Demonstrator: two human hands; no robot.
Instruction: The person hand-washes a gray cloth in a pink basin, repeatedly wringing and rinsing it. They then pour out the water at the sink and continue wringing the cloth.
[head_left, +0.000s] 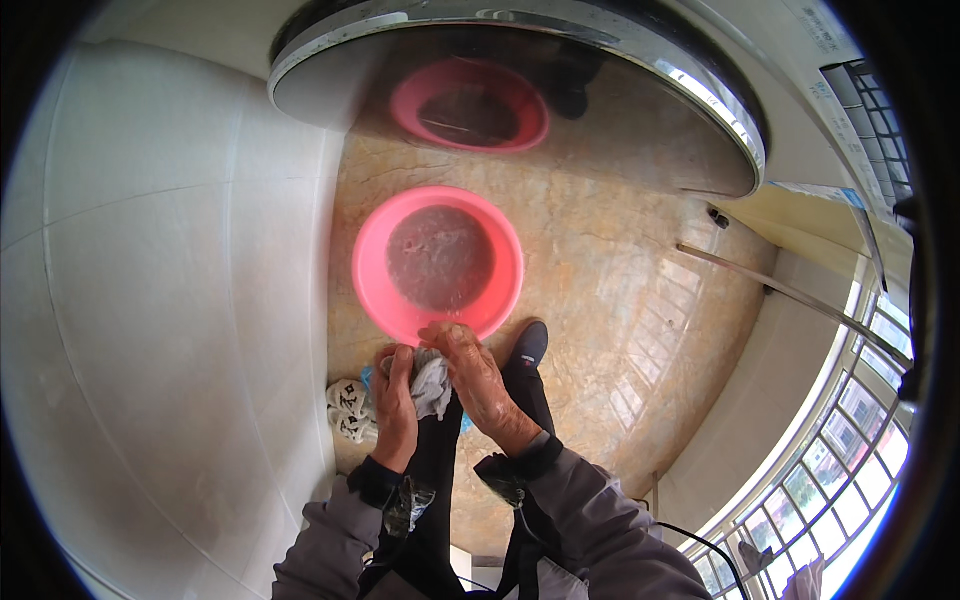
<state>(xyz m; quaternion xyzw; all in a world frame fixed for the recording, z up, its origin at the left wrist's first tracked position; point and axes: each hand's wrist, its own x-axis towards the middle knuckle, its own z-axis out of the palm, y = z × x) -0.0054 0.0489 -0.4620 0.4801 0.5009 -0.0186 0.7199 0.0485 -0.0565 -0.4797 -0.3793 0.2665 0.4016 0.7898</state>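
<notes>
A pink plastic basin holding murky, greyish water stands on the floor before me. Close to its near rim, my left hand grips a bunched, wet grey-white cloth. My right hand is at the cloth's right side, its fingers reaching over the basin's near rim; whether they grip the cloth is hard to tell. Small drops show at the near edge of the water.
Shoes lie by the tiled wall on the left. My dark shoe rests right of the basin. Beyond it, a large glossy panel reflects the basin. A metal rail and barred window are at right.
</notes>
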